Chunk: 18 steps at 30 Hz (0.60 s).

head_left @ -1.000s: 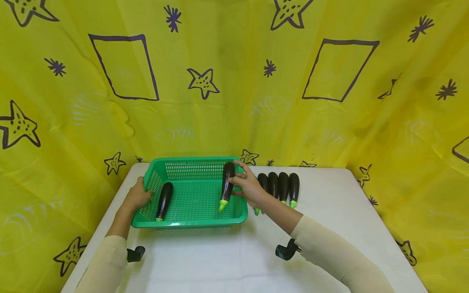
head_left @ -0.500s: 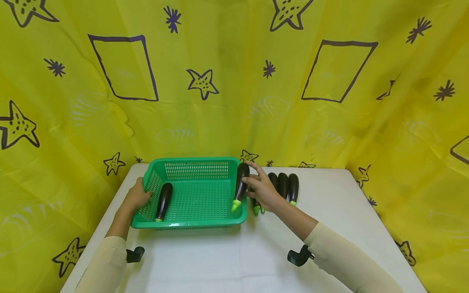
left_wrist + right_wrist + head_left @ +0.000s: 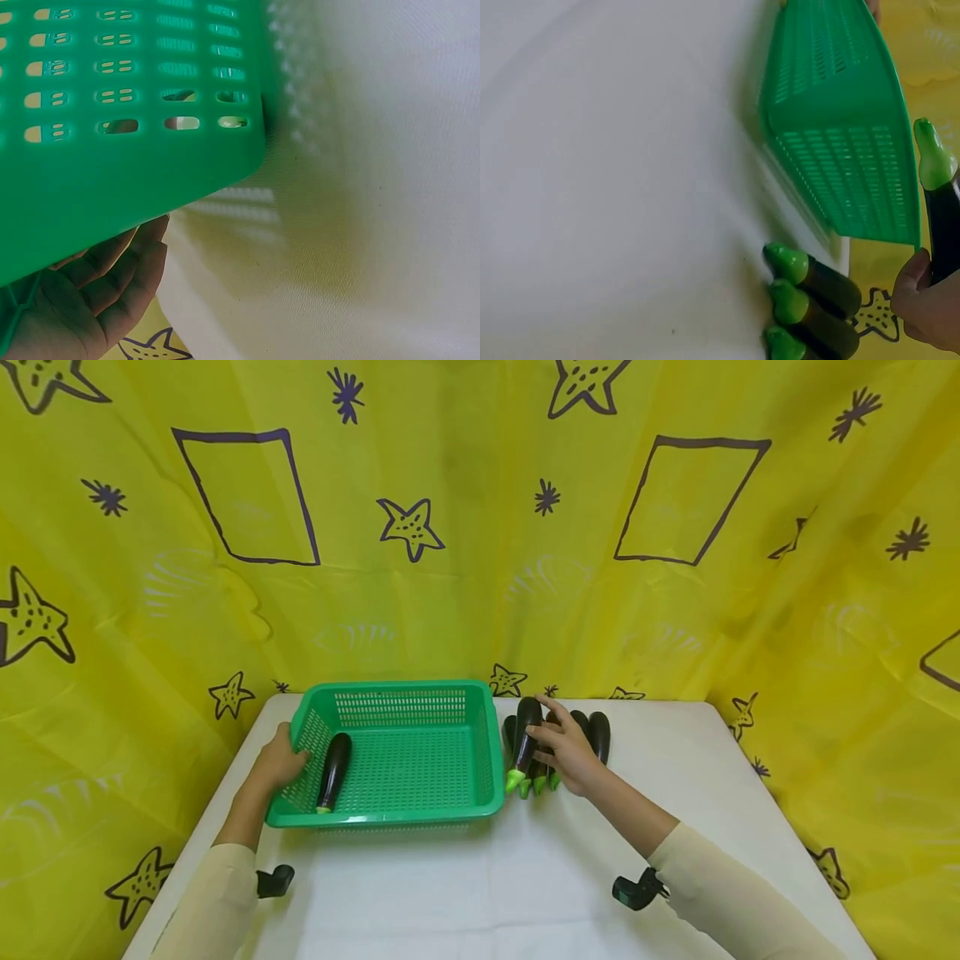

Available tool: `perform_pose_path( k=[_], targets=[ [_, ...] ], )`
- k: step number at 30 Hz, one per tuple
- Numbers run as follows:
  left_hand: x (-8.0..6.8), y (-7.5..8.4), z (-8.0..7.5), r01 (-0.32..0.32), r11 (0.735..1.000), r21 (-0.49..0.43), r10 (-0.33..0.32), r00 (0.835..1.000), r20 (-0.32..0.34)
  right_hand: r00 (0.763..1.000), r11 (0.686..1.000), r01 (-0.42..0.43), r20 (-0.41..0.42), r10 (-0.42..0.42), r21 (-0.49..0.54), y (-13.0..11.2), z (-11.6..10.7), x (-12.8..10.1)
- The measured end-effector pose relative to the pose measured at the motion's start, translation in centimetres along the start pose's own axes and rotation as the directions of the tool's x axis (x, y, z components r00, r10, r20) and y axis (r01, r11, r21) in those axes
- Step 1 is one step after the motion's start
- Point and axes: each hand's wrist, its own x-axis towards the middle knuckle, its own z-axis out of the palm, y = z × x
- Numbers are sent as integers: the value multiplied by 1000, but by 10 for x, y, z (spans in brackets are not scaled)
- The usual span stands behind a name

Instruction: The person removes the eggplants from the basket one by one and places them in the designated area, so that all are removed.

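Note:
My left hand grips the left rim of a green plastic basket; in the left wrist view its fingers curl beneath that rim. One dark eggplant lies inside, along the basket's left side. Just beyond the right side of the basket, my right hand holds another eggplant between thumb and fingers, green stem end toward me. Behind and below it, a row of several eggplants rests on the table, partly hidden by the hand. The right wrist view shows the held eggplant raised above the row.
A white-covered table carries everything. Yellow curtains with drawn stars and frames enclose its back and sides. Black camera mounts stick out from both wrists.
My right hand has carried the held eggplant rightward, from over the basket's right part, past its rim, to over the row. The left hand and basket stay in place.

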Motion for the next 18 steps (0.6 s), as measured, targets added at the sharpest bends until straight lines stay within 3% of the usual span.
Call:
perform_pose_path(
  k=[18],
  targets=[
    [0, 0, 0, 9, 1000, 3, -9, 1000, 4, 993, 997, -44, -110, 37, -62, 6, -51, -8]
  ],
)
